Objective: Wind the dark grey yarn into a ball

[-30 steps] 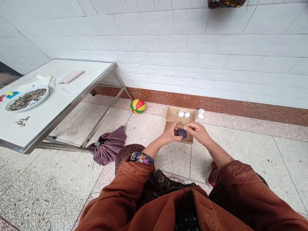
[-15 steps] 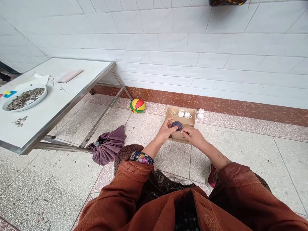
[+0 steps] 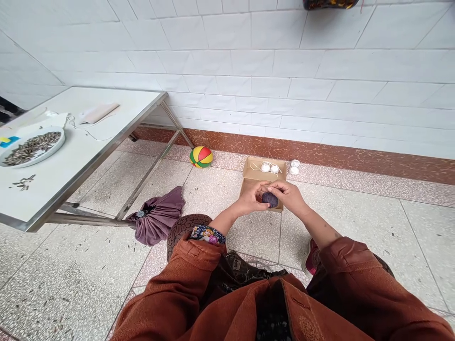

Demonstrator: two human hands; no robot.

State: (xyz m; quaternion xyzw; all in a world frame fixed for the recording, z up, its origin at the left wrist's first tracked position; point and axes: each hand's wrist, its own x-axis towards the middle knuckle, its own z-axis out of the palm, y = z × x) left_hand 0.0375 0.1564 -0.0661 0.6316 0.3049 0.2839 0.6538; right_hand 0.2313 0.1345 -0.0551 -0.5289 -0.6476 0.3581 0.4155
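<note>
This is looking like someone's home
A white-tiled wall (image 3: 270,61) is rising above a speckled floor (image 3: 78,279); a multicoloured ball (image 3: 201,157) is lying near the wall, and a dish (image 3: 61,140) of seed-like bits (image 3: 31,148) is resting on a steel-framed surface (image 3: 71,163).

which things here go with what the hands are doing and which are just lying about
Likely part of the job:
dark yarn ball, in the left hand, right hand at it
open cardboard box
perhaps the white balls in and beside it

Apparently just lying about:
multicoloured ball
purple cloth
plate of what look like seeds, on the table
</note>
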